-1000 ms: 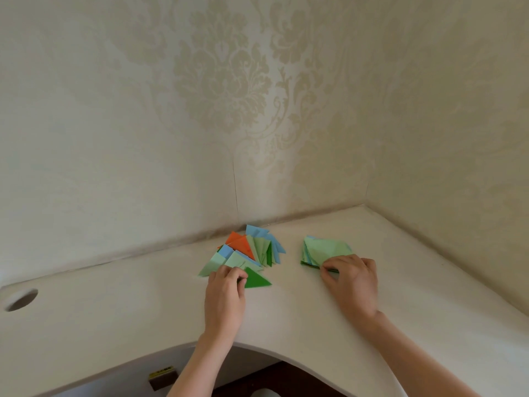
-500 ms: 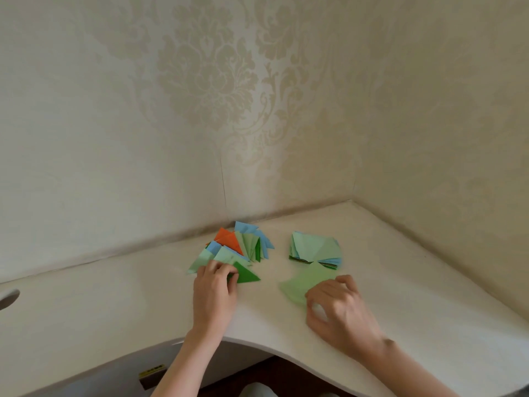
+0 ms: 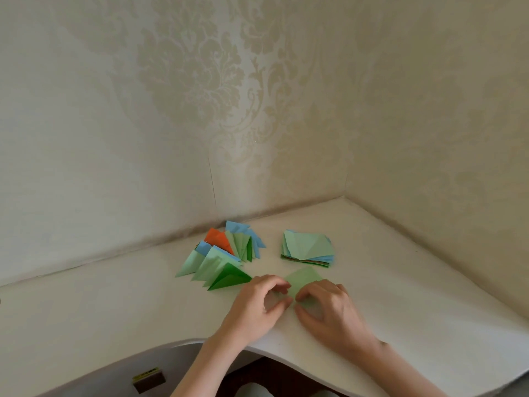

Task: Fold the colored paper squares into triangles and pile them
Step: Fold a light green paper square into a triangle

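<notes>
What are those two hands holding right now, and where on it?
One light green paper square lying on the desk. The left hand and right hand both pinch its near corner with curled fingers.

Soft, even daylight fills the room. Shadows are faint. The picture is a little blurry and bends at the edges.

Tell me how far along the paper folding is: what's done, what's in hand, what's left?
Done: a fanned pile of folded triangles lies on the desk, in green, blue and orange. In hand: the left hand and right hand both pinch one light green square, not yet creased. Left: the stack of unfolded squares is thick, so plenty remains.
</notes>
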A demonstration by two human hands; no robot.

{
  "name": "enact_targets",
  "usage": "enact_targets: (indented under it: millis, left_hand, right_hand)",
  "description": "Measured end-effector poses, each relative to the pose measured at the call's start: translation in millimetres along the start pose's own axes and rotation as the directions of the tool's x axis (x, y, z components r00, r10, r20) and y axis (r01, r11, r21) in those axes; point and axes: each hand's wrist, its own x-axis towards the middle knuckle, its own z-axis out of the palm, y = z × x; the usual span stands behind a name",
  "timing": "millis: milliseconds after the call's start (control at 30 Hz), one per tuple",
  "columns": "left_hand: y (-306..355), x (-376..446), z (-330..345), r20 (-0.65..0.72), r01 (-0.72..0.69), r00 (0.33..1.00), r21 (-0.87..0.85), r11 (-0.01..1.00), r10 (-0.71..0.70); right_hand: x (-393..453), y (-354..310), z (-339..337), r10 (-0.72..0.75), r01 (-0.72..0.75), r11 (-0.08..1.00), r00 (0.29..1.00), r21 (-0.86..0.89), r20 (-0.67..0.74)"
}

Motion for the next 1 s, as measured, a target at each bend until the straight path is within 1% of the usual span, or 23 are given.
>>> enact_targets:
  millis: [133, 267, 400, 500, 600, 733, 900, 967, 1000]
  left_hand:
    - [-1.2, 3.8, 8.6, -0.057, 0.049, 0.997, 0.039, 0.998, -0.047]
    - [-1.6, 7.0, 15.5, -0.062, 0.065, 0.996, 0.065, 0.996, -0.061]
    - [-2.9, 7.7, 15.1, -0.067, 0.087, 0.994, 0.017, 0.996, -0.086]
    - [-5.8, 6.0, 13.0, -0.06, 0.102, 0.993, -0.029, 0.994, -0.103]
    - [-8.6, 4.0, 10.5, -0.06, 0.103, 0.992, -0.053, 0.993, -0.106]
    - [-6.5, 1.5, 6.6, -0.047, 0.097, 0.994, -0.069, 0.993, -0.101]
    - [-0.9, 0.1, 4.2, -0.059, 0.11, 0.992, -0.074, 0.991, -0.114]
    - [2.0, -1.3, 2.9, -0.056, 0.112, 0.992, -0.087, 0.99, -0.117]
    - [3.0, -2.3, 2.5, -0.058, 0.108, 0.992, -0.079, 0.991, -0.112]
  right_hand:
    - [7.8, 0.9, 3.9, 0.085, -0.084, 0.988, 0.996, 0.133, -0.002]
    - [11.4, -0.9, 7.1, 0.164, -0.169, 0.969, 0.986, 0.183, 0.042]
    - [19.4, 2.1, 8.3, 0.256, -0.28, 0.945, 0.955, 0.169, 0.151]
    - [23.6, 6.3, 1.6, 0.277, -0.332, 0.924, 0.924, 0.192, 0.264]
    - [22.5, 8.3, -5.5, 0.235, -0.311, 0.915, 0.928, 0.256, 0.288]
    - [14.5, 10.7, -7.2, 0.159, -0.232, 0.933, 0.952, 0.276, 0.263]
    - [9.1, 11.9, 2.5, 0.155, -0.179, 0.97, 0.977, 0.165, 0.148]
    - [10.4, 10.7, 9.2, 0.111, -0.125, 0.985, 0.987, 0.119, 0.118]
    - [12.0, 10.2, 11.0, 0.082, -0.097, 0.989, 0.989, 0.115, 0.126]
